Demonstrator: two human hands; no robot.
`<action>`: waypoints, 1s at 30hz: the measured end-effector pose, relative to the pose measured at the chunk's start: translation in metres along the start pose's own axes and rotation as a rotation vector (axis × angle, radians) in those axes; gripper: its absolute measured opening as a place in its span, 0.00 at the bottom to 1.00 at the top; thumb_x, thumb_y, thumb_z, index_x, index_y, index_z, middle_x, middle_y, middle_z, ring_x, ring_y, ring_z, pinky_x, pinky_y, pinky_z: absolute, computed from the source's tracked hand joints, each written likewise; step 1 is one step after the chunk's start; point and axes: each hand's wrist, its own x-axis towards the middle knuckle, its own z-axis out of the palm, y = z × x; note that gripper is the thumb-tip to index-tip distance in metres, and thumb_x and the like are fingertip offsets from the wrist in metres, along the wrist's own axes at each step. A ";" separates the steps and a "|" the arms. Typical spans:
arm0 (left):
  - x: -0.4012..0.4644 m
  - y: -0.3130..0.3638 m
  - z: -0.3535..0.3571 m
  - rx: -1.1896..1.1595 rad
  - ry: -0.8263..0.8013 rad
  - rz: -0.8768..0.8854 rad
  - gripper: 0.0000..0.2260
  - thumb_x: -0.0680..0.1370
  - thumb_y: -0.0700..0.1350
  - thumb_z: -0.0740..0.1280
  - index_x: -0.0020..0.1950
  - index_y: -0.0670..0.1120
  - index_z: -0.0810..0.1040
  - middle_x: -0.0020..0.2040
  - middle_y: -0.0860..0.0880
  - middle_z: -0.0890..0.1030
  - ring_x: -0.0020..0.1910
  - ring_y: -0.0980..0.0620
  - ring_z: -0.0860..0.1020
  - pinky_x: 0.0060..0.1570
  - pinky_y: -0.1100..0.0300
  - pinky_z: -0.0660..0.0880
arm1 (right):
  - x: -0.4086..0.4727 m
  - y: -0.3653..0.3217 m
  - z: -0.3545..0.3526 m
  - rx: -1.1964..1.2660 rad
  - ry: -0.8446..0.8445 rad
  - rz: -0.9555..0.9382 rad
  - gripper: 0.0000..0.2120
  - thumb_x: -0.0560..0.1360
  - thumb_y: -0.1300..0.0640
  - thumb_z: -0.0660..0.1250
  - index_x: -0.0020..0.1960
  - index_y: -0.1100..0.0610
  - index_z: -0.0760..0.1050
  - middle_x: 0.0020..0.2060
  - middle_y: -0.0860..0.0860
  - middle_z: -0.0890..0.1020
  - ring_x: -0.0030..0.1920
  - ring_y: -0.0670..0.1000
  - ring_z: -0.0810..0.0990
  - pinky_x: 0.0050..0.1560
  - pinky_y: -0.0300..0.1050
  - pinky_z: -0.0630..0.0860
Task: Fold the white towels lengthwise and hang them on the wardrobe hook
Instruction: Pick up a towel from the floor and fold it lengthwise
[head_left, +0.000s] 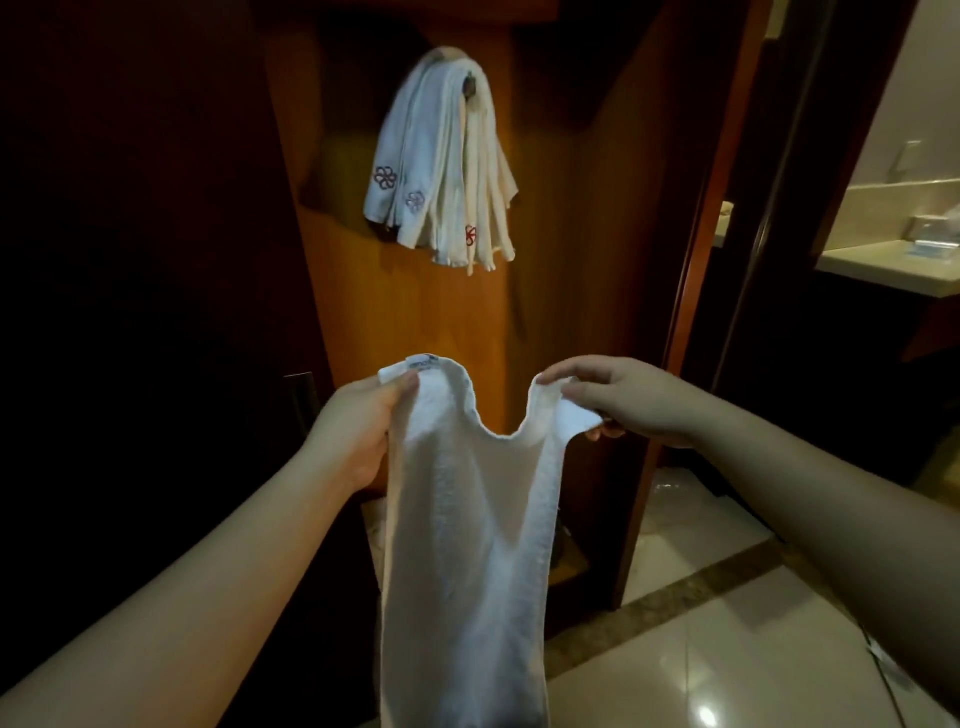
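A white towel (467, 545) hangs long and narrow in front of me, its top edge sagging in a U between my hands. My left hand (358, 431) pinches the top left corner, where a small label shows. My right hand (623, 400) pinches the top right corner. Higher up, several white towels (441, 171) with small flower emblems hang bunched over the wardrobe hook (470, 85) on the wooden back panel (415, 312). The hook itself is mostly covered by them.
The wardrobe's dark left side (130, 260) is in shadow. A wooden door frame (696, 260) stands to the right, with a bathroom counter (883, 265) beyond it. Glossy floor tiles (727, 623) lie at lower right.
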 end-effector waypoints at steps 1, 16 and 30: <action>-0.004 0.000 0.005 0.005 -0.004 0.001 0.08 0.81 0.45 0.67 0.57 0.45 0.83 0.49 0.46 0.87 0.47 0.50 0.86 0.40 0.58 0.81 | 0.000 -0.007 0.005 -0.004 0.003 -0.014 0.13 0.83 0.54 0.60 0.56 0.41 0.81 0.48 0.49 0.83 0.29 0.41 0.75 0.29 0.35 0.71; -0.031 0.008 0.056 0.027 -0.364 0.063 0.14 0.82 0.47 0.61 0.53 0.43 0.85 0.45 0.42 0.84 0.46 0.48 0.82 0.48 0.55 0.76 | 0.001 -0.052 0.026 -0.158 0.063 -0.251 0.04 0.80 0.52 0.67 0.49 0.47 0.80 0.41 0.38 0.86 0.40 0.39 0.85 0.42 0.32 0.78; -0.032 0.023 0.061 0.357 -0.512 0.234 0.14 0.77 0.45 0.66 0.62 0.52 0.81 0.56 0.50 0.85 0.59 0.52 0.81 0.63 0.50 0.73 | 0.004 -0.077 0.012 -0.157 0.052 -0.100 0.09 0.77 0.48 0.70 0.46 0.53 0.81 0.35 0.45 0.86 0.35 0.42 0.85 0.33 0.32 0.74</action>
